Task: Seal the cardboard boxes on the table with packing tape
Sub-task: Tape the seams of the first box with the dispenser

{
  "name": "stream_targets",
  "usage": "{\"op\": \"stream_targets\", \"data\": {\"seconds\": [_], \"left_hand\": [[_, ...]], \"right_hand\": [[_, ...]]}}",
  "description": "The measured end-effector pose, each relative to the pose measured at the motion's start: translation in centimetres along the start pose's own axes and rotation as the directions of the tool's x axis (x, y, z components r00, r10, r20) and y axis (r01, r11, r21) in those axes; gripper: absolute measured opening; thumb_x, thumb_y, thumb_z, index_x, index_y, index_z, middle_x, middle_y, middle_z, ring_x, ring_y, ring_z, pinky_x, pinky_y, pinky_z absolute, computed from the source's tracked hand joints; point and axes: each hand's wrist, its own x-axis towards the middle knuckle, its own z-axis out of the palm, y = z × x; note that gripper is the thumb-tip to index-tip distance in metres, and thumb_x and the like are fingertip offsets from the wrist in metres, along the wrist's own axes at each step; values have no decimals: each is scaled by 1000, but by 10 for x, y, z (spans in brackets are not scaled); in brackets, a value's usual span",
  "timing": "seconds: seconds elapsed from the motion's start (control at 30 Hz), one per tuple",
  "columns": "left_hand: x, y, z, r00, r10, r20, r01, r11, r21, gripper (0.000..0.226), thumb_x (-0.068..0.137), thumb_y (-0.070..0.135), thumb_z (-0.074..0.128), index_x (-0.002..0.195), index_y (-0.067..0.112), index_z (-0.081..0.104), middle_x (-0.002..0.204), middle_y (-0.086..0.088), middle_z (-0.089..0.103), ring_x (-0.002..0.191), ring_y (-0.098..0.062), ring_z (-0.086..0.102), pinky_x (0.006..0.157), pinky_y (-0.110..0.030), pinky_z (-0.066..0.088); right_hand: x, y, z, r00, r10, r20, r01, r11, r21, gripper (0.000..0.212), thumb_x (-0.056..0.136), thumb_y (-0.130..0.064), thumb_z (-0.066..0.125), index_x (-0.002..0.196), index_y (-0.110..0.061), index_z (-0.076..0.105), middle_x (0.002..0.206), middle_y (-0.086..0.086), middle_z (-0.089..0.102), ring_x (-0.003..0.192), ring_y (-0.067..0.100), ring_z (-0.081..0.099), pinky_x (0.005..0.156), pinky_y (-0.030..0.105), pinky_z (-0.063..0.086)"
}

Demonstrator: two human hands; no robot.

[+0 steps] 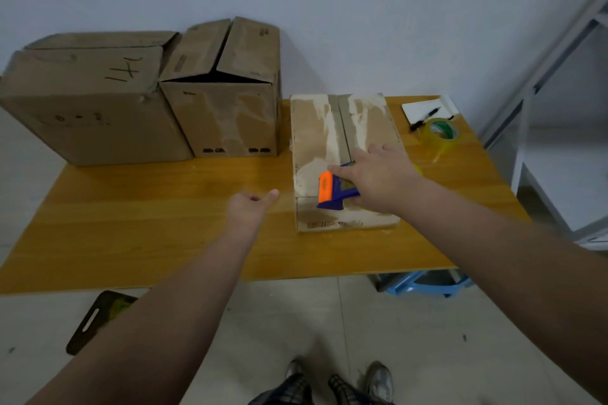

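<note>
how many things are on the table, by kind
cardboard boxes: 3
tape dispenser: 1
tape roll: 1
pen: 1
white sheet: 1
total: 7

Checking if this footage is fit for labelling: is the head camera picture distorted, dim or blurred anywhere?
Head view: wide-angle bend bows the table at its edges and tilts the shelf frame; light is dim and flat, shadows soft; the right hand and tape dispenser look slightly smeared; a faint sheen shows near the left hand.
</note>
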Motion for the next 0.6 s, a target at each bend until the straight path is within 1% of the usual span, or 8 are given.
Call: {"op": "stream_targets", "data": {"seconds": [0.17,0.27,0.43,0.53,0.57,0.6], "left_hand": [[9,-7,6,1000,5,19,-5,1000,17,37,85,41,65,69,14,46,65,-2,46,67,-20,45,59,-29,37],[13,-11,11,999,0,36,-2,999,50,34,85,42,64,75,15,48,69,-2,47,72,-20,47,64,-32,39],[22,-16,23,996,-29,83,24,998,52,40,85,43,64,67,16,42,65,-3,42,60,-17,41,64,-34,39],[23,-13,32,983,-101,151,86,991,107,38,87,48,60,77,13,46,74,-3,46,70,-19,46,75,-38,48],[23,-12,34,972,-135,190,110,985,136,40,88,51,57,79,13,48,77,-3,48,69,-18,46,73,-37,48],[23,-12,34,957,-167,236,130,977,166,42,89,53,53,81,12,52,77,-2,50,66,-18,45,67,-33,46]], "right_hand": [[8,0,4,999,-12,50,11,1000,6,67,88,-56,53,146,-37,25,125,6,50,110,28,50,87,39,39],[10,0,7,997,-6,82,4,999,35,66,88,-56,53,145,-38,25,126,5,49,111,27,49,89,39,39],[12,4,8,995,-13,95,6,997,74,69,86,-57,55,146,-40,25,126,4,49,112,27,48,90,39,38],[13,4,9,994,-17,109,7,996,93,69,86,-57,55,146,-40,25,125,3,49,112,27,47,90,38,37],[13,5,9,993,-18,115,6,995,99,68,86,-57,55,146,-41,26,125,3,49,111,27,47,90,38,37],[14,5,10,993,-19,118,6,995,104,68,86,-57,55,145,-41,26,125,3,49,111,27,47,89,38,37]]}}
